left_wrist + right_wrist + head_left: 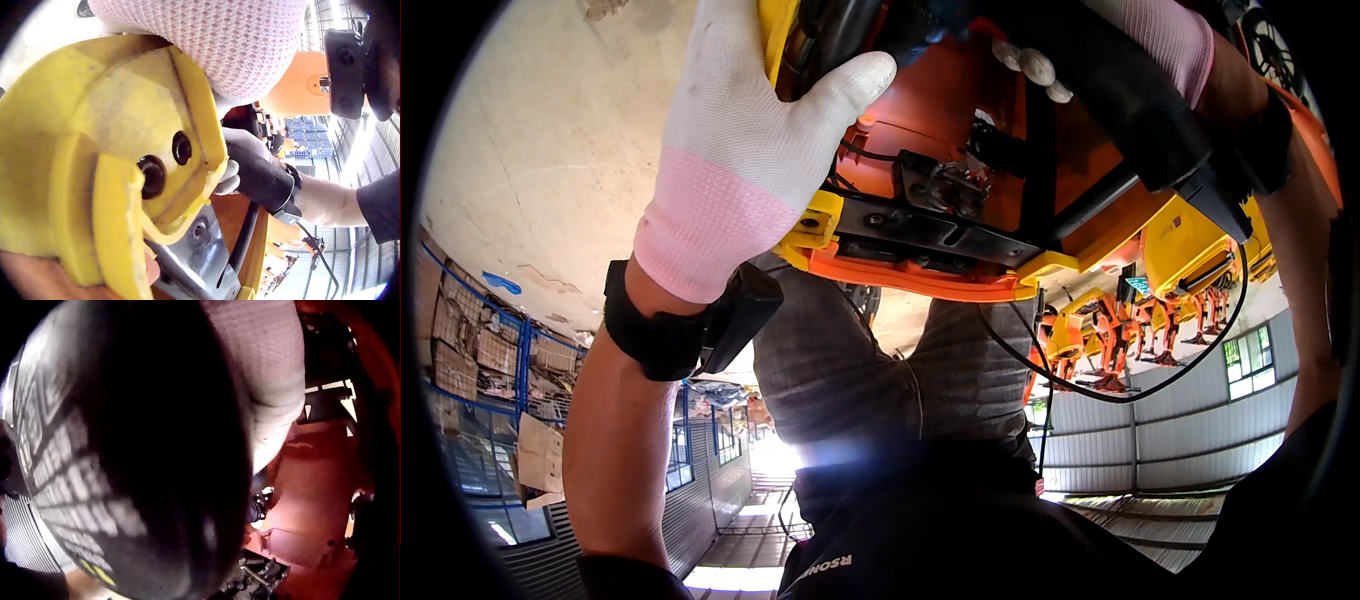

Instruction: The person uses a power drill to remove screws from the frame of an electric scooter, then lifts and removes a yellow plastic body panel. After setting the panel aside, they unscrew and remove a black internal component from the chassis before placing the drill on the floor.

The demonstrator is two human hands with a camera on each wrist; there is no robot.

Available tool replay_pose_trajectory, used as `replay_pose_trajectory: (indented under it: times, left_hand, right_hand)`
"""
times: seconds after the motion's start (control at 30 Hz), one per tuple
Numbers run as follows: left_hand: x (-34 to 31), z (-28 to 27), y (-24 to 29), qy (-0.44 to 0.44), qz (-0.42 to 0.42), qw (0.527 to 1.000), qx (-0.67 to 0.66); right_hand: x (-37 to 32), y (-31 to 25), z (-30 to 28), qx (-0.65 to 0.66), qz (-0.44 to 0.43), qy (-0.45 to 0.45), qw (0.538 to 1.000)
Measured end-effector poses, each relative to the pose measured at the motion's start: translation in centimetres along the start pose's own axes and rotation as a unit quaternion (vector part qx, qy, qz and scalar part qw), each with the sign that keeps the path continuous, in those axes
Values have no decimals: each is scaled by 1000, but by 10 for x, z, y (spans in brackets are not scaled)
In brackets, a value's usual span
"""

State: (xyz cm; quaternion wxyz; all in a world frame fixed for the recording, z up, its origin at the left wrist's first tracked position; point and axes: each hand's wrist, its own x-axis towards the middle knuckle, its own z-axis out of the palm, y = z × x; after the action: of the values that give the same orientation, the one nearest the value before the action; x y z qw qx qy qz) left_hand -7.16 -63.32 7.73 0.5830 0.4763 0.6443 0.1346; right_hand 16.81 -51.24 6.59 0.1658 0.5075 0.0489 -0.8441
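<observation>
My left hand [740, 150], in a white glove with a pink cuff, lies against the yellow plastic part [125, 112] of an orange and yellow machine body. Its thumb points inward over the opening; the other fingers are hidden. My gloved right hand [1165, 40] grips a black power tool [1135, 110], fingertips curled round its body and a cord at its end. The tool's working end is hidden. Within the orange shell [945, 95] sit a black metal bracket [940, 232] and a small mechanism [960, 188] with wires. The tool [187, 456] fills much of the right wrist view.
A black cord [1135, 398] loops below the tool beside my legs [830, 350]. Several orange and yellow machines [1170, 250] stand in rows to the right. At the left, a blue-framed wire cage [520, 360] stands near a cardboard box [540, 455] on the concrete floor [530, 170].
</observation>
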Motion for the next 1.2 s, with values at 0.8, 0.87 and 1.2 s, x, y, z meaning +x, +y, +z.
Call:
replay_pose_trajectory:
  times: [0.8,0.87,1.2]
  left_hand:
    - [-31,-25,7,141,206,959,137]
    - [-40,-17,4,167,141,962,162]
    - [-35,24,0,123,-11,992,3]
  right_hand:
    - [-99,78,28,-147,-206,206,945]
    - [-104,83,28,-125,-218,251,935]
    - [-52,57,9,-86,-36,142,985]
